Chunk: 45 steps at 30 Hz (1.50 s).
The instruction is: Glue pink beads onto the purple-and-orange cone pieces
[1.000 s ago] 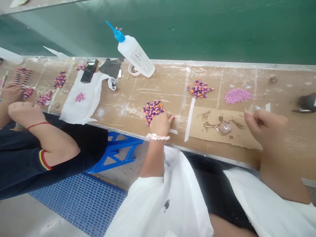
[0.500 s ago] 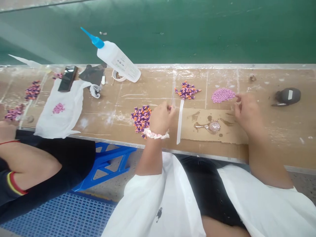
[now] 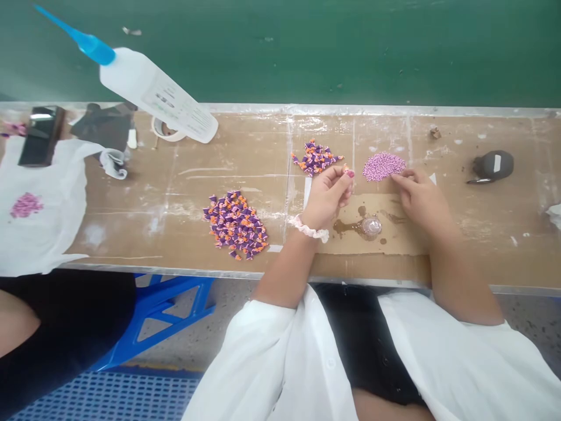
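My left hand (image 3: 329, 194) is raised just above the brown bench (image 3: 184, 193), fingers pinched together on a tiny piece I cannot make out. It hovers between the small pile of purple and orange pieces (image 3: 314, 157) and a sticky brown glue puddle with a clear round blob (image 3: 371, 225). My right hand (image 3: 418, 195) rests on the bench with curled fingers touching the edge of the pink bead pile (image 3: 383, 165). A bigger heap of purple and orange pieces (image 3: 236, 223) lies to the left.
A white squeeze bottle with a blue nozzle (image 3: 149, 93) leans at the back left by a tape roll (image 3: 166, 128). A white cloth with pink beads (image 3: 35, 210) lies left. A dark grey object (image 3: 491, 166) sits right. Another person's leg (image 3: 26, 327) and a blue stool (image 3: 170, 304) are at lower left.
My left hand left the big purple and orange heap and moved right and up, fingers pinched. My right hand reached forward to the pink bead pile. The view swung right.
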Available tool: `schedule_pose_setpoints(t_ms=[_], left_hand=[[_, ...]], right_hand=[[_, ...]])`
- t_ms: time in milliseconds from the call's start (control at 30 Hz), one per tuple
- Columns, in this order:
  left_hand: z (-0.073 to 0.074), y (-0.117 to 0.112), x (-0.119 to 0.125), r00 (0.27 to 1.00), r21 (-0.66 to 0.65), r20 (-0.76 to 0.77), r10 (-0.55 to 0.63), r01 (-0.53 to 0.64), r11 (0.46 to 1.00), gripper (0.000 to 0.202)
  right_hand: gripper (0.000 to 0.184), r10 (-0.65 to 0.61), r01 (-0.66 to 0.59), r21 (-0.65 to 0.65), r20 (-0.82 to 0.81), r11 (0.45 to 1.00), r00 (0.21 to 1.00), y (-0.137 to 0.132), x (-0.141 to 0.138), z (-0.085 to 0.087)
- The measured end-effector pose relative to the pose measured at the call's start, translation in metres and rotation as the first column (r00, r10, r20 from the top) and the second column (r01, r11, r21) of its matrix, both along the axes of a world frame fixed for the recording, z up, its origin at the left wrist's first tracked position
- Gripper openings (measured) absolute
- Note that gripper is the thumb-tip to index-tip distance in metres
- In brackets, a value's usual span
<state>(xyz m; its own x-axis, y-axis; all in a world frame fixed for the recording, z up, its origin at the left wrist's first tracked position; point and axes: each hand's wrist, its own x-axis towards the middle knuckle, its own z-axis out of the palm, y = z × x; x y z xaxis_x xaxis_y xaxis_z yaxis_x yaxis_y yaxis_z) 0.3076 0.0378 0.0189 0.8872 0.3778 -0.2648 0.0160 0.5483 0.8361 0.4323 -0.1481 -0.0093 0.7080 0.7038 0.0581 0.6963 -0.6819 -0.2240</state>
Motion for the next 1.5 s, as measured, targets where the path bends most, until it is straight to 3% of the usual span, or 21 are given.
schedule_pose_setpoints(t_ms=[133,300,533,700,833,967,1100,1400,1500], left_hand=[[0.0,0.0,-0.002,0.997,-0.015,-0.063,0.039,-0.04,0.999,0.021],[-0.004,-0.003,-0.002,0.996,0.063,-0.077,0.036,-0.031,0.998,0.017],[-0.009,-0.003,-0.002,0.998,0.186,-0.054,0.025,-0.015,0.982,0.018],[-0.008,-0.006,-0.003,0.999,0.162,-0.031,-0.043,0.047,0.986,0.019],[-0.011,-0.013,-0.003,0.987,0.172,-0.026,-0.161,0.163,0.972,0.022],[-0.014,-0.021,-0.004,0.982,0.179,-0.025,-0.185,0.187,0.966,0.031],[-0.012,-0.025,-0.004,0.968,0.128,-0.048,-0.246,0.25,0.96,0.041],[-0.012,-0.019,-0.004,0.936,0.054,-0.01,-0.352,0.352,0.934,0.045],[-0.011,-0.018,-0.004,0.932,0.062,-0.03,-0.36,0.362,0.93,0.047]], right_hand=[[0.031,-0.026,0.024,0.071,0.028,0.997,0.999,-0.005,0.003,0.001],[0.018,-0.064,0.062,0.175,0.008,0.983,0.998,-0.005,0.01,-0.001],[0.007,-0.08,0.076,0.206,0.01,0.976,0.997,0.001,0.017,-0.022],[0.005,-0.084,0.079,0.212,0.014,0.974,0.996,0.005,0.022,-0.033],[0.01,0.027,-0.024,0.381,-0.004,0.924,1.0,0.005,0.011,-0.016],[0.018,0.187,-0.165,0.514,0.008,0.842,0.982,0.006,-0.014,0.008],[0.01,0.314,-0.269,0.579,0.023,0.77,0.949,0.008,-0.03,0.016],[0.015,0.264,-0.282,0.514,0.11,0.81,0.958,0.004,-0.032,0.018],[0.013,0.24,-0.284,0.527,0.153,0.801,0.959,0.006,-0.035,0.019]])
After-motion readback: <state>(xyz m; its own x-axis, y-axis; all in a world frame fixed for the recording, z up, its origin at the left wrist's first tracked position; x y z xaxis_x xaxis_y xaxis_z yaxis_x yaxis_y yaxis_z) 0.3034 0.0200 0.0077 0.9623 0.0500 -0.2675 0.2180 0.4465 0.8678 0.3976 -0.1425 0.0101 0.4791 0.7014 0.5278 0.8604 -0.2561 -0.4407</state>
